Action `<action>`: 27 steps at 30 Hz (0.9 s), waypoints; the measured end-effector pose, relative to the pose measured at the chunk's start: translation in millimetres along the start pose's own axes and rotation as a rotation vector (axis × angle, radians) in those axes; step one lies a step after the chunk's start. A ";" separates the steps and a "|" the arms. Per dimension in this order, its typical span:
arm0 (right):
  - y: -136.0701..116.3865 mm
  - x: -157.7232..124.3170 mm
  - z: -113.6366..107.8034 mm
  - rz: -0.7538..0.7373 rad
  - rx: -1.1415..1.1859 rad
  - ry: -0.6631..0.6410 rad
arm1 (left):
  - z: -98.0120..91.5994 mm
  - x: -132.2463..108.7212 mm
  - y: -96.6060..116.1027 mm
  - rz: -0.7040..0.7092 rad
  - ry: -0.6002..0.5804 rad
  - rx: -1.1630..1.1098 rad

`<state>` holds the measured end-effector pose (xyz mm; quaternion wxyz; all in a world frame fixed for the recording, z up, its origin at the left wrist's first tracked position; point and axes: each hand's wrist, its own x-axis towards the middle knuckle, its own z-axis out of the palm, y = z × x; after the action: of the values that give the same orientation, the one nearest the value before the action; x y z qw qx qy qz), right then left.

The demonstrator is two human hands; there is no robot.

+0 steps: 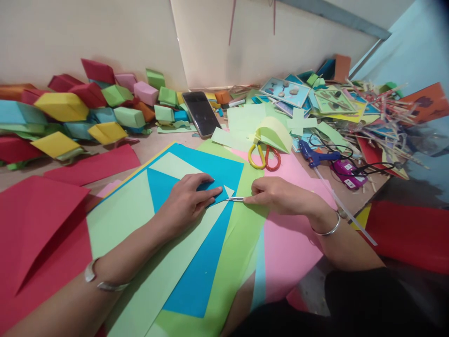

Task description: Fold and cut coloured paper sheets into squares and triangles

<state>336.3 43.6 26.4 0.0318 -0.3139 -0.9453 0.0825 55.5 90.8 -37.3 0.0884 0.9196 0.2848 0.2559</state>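
Observation:
My left hand (pixel 191 199) presses down with its fingers stretched over a small blue paper piece (pixel 221 194), beside a small pale green triangle (pixel 229 191). Beneath it lies a pale green sheet (pixel 175 252) on a larger blue sheet (pixel 199 281). My right hand (pixel 273 194) is closed around a thin silver tool (pixel 235 199), its handle hidden by the fingers. The tool's tip meets the edge of the blue piece, near the left fingertips. Scissors (pixel 265 158) with yellow and red handles lie just beyond my right hand, blades covered by curled pale paper (pixel 275 131).
Folded paper boxes (pixel 63 106) crowd the back left. A phone (pixel 200 113) lies at the back middle. To the right are a blue glue gun (pixel 317 154), cables and a heap of sticks and cards (pixel 351 103). Red sheets (pixel 42 220) cover the left; pink paper (pixel 291 262) lies right.

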 end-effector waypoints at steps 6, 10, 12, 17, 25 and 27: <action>-14.0 6.4 1.5 0.063 -0.028 -0.031 | 1.0 -0.1 -0.7 -0.015 0.014 -0.032; -14.7 7.9 2.3 0.088 -0.048 -0.042 | 0.7 0.1 0.1 -0.014 0.015 -0.038; -14.2 9.3 3.5 0.089 -0.030 -0.043 | 0.6 0.3 0.7 -0.012 0.016 -0.038; -13.7 12.7 8.3 0.087 -0.001 -0.032 | 1.2 0.3 1.2 -0.006 0.020 -0.054; -7.8 6.5 8.2 0.067 0.032 -0.040 | 1.2 -0.2 2.4 -0.018 0.023 -0.050; -10.0 7.7 7.3 0.069 0.052 -0.025 | 0.8 -0.1 2.5 -0.018 0.025 -0.053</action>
<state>323.4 39.3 21.0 0.0253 -0.3442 -0.9318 0.1123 57.0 88.7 -37.3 0.1113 0.9111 0.2871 0.2739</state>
